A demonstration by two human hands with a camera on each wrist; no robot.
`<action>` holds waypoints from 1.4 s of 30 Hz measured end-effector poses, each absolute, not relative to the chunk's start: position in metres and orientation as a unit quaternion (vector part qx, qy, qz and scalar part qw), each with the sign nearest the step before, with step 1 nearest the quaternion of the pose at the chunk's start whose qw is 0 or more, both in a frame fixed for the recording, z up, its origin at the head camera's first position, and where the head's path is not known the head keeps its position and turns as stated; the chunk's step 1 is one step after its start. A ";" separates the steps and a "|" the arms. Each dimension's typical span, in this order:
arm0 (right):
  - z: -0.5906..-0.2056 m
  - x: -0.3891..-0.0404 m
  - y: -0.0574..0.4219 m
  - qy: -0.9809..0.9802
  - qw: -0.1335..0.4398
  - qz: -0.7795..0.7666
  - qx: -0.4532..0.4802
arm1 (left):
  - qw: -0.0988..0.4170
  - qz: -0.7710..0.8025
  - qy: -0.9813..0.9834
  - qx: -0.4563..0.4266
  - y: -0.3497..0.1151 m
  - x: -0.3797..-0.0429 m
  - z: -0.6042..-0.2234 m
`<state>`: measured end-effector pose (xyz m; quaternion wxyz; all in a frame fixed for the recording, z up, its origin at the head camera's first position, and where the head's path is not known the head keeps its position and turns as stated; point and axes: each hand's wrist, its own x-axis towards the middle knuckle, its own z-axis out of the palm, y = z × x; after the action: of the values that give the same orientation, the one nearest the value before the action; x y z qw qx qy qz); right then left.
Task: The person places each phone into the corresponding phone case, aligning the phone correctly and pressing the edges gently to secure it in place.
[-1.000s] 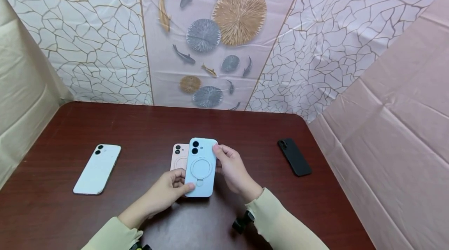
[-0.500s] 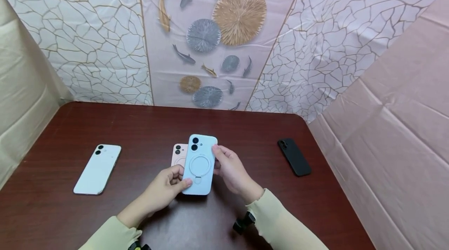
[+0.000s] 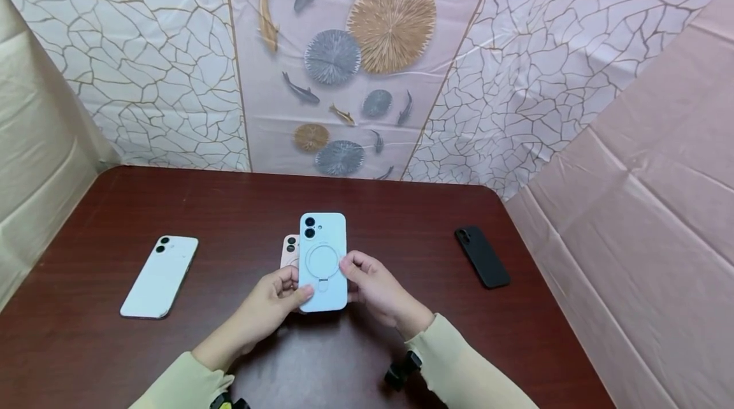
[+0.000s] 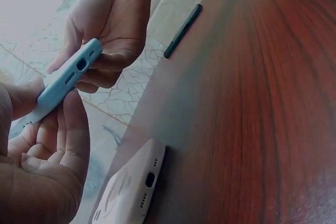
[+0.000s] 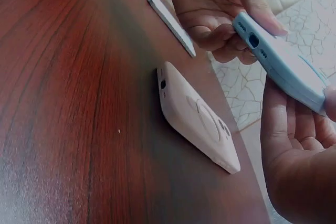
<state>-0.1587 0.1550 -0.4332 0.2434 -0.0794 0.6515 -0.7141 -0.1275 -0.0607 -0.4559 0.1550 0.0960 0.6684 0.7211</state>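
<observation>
A light blue phone case [image 3: 332, 237] with a ring on its back and black camera lenses is held up between both hands, close over the table. My left hand [image 3: 269, 304] pinches its lower left edge, thumb on the back. On the opposite side, my right hand [image 3: 381, 294] pinches the edge around mid-height, with fingers behind. The case's bottom end with the port opening shows in the left wrist view. Partly hidden behind it, a pink phone case [image 3: 289, 256] lies on the table; its ring [image 5: 205, 119] shows fully in the right wrist view.
A white phone [image 3: 157, 281] lies back up on the left of the dark red wooden table [image 3: 229, 205]. On the right lies a black phone [image 3: 483, 259]. Patterned cloth [image 3: 172, 65] hangs along the table's back edge.
The blue case has risen slightly and shifted left, and now stands straighter. My right hand's grip has gone from near its top corner down to mid-edge. The other phones have not moved.
</observation>
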 end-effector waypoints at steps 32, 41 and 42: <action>-0.423 -0.145 0.158 0.798 0.199 -0.565 -0.059 | 0.154 0.705 0.689 0.063 -0.057 -0.125 -0.465; -0.447 -0.154 0.178 0.826 0.166 -0.537 -0.048 | 0.134 0.673 0.721 0.096 -0.038 -0.125 -0.464; -0.447 -0.154 0.179 0.830 0.161 -0.531 -0.046 | 0.131 0.667 0.727 0.097 -0.036 -0.125 -0.464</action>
<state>-0.1540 0.1795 -0.4466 0.1609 -0.0461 0.8304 -0.5315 -0.1251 -0.0358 -0.4641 0.1313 0.0972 0.7271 0.6668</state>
